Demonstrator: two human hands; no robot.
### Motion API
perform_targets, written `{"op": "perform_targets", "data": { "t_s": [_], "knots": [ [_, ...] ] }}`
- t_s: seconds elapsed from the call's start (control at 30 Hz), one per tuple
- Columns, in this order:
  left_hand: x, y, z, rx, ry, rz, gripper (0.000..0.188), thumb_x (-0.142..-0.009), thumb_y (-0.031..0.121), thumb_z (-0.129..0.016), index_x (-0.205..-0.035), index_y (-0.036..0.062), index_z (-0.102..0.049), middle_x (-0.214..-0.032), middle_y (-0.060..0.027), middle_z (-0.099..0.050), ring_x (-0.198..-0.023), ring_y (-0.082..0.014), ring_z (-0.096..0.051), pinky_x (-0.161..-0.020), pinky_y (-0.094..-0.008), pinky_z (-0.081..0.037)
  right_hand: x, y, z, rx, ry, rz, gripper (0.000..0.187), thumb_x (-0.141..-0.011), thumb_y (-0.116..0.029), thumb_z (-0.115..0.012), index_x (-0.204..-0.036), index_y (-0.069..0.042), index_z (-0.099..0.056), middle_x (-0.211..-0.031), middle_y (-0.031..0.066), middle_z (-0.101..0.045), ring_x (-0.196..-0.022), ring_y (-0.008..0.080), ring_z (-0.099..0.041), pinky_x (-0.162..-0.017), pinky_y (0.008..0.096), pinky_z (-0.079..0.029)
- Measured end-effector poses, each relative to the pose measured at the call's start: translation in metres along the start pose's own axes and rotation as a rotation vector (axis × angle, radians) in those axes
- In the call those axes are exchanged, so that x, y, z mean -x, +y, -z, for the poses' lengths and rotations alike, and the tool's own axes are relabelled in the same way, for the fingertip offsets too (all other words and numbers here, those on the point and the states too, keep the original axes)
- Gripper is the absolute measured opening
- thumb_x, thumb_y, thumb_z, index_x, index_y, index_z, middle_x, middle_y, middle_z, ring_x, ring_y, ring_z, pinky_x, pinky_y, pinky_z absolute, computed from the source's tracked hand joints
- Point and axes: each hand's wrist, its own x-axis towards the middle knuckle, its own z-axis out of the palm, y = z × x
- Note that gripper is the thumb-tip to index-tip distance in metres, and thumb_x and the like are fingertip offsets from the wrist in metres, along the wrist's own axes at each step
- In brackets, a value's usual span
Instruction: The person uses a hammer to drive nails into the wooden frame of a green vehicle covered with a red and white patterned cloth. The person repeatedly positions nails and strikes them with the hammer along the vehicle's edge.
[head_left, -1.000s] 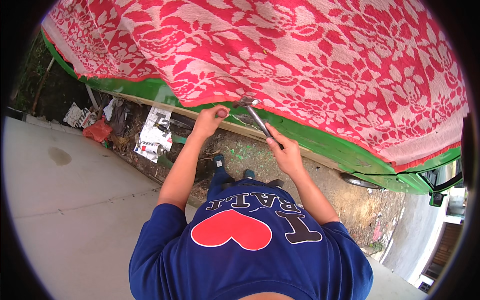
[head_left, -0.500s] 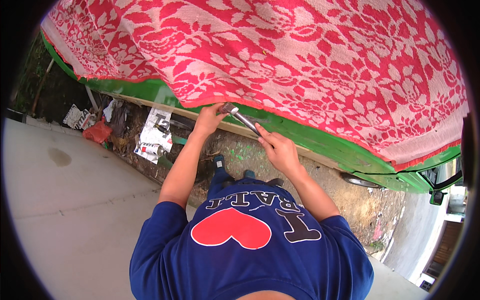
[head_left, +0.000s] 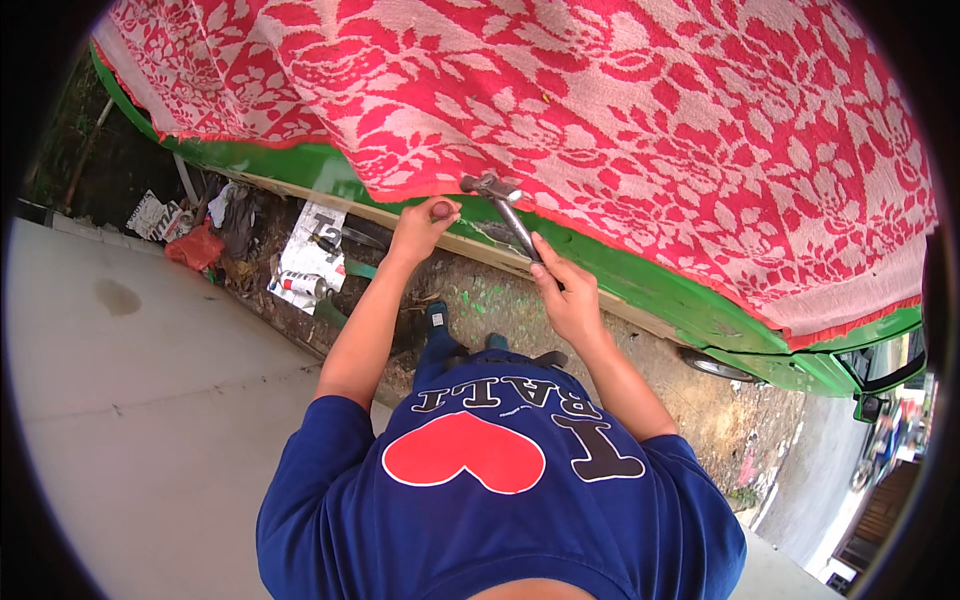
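My right hand [head_left: 572, 300] is wrapped round the handle of a hammer [head_left: 517, 226], whose metal head is raised over the edge of the red floral cloth. To its left, my left hand [head_left: 414, 238] is closed round a short tool with a rounded, rusty-brown end [head_left: 441, 209]; the rest of that tool is hidden, so its kind does not show. Both hands are at the green body panel [head_left: 600, 262] of a vehicle, just below the cloth [head_left: 620, 130]. Between them the panel has a rough grey patch [head_left: 500, 234] with a pale, jagged border.
On the ground at the left lie printed sheets [head_left: 318, 240], a spray can [head_left: 304, 283], a red plastic bag [head_left: 194, 246] and dark rags [head_left: 238, 222]. A wheel [head_left: 716, 363] and a side mirror [head_left: 868, 408] show at the right. A pale concrete slab [head_left: 150, 370] spans the left.
The hammer head has lifted away from the tool in my left hand, and my right hand has shifted slightly right. A motorbike has come into view on the road at the far right.
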Motion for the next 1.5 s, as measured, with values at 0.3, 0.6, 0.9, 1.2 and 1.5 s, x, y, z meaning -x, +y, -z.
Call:
{"op": "perform_targets", "data": {
  "t_s": [0.3,0.6,0.9,1.2,1.5],
  "knots": [
    [-0.003,0.001,-0.006,0.023,0.037,-0.022,0.021,-0.086,0.015,-0.077,-0.098,-0.0006,-0.068,-0.089,-0.0136,-0.074,-0.082,-0.0184,-0.071,-0.076,-0.0336,-0.053,-0.005,0.003,-0.009,-0.017,0.009,-0.033,0.043,-0.096,-0.018,-0.066,-0.139,-0.025,-0.061,-0.074,0.0125,-0.061,-0.063,0.0243,-0.057,-0.065,0.0368,-0.049],
    [-0.009,0.01,-0.011,-0.301,-0.071,0.08,0.027,-0.088,0.018,-0.074,-0.111,0.0046,-0.07,-0.1,-0.0134,-0.075,-0.096,-0.0295,-0.072,-0.083,-0.0392,-0.054,-0.005,0.005,-0.012,0.089,0.012,0.0,0.045,-0.095,-0.013,-0.067,-0.139,-0.018,-0.061,-0.071,0.011,-0.058,-0.06,0.0211,-0.053,-0.062,0.0342,-0.047],
    [-0.001,0.013,-0.01,-0.25,-0.087,0.125,0.023,-0.088,0.02,-0.076,-0.102,0.0023,-0.071,-0.103,-0.0127,-0.075,-0.098,-0.0266,-0.073,-0.084,-0.0355,-0.055,-0.012,0.003,-0.008,0.121,-0.07,-0.047,0.044,-0.096,-0.014,-0.066,-0.139,-0.018,-0.061,-0.082,0.0142,-0.067,-0.065,0.0182,-0.058,-0.067,0.0311,-0.049],
    [0.004,-0.006,-0.001,0.048,0.117,-0.005,0.021,-0.088,0.017,-0.077,-0.097,-0.0009,-0.069,-0.095,-0.0124,-0.075,-0.088,-0.0196,-0.073,-0.078,-0.0335,-0.055,-0.008,-0.006,0.006,-0.192,-0.004,-0.252,0.043,-0.096,-0.012,-0.066,-0.139,-0.015,-0.06,-0.114,0.0138,-0.073,-0.075,0.0076,-0.056,-0.074,0.0267,-0.05],
    [0.007,-0.015,-0.005,0.14,0.206,0.014,0.021,-0.084,0.013,-0.08,-0.091,-0.0033,-0.069,-0.091,-0.01,-0.075,-0.083,-0.0128,-0.07,-0.078,-0.0303,-0.054,-0.001,0.008,0.0,-0.214,-0.049,-0.25,0.043,-0.1,-0.011,-0.061,-0.143,-0.014,-0.057,-0.077,-0.0037,-0.056,-0.067,0.0049,-0.051,-0.058,0.0234,-0.047]
  ]
}}
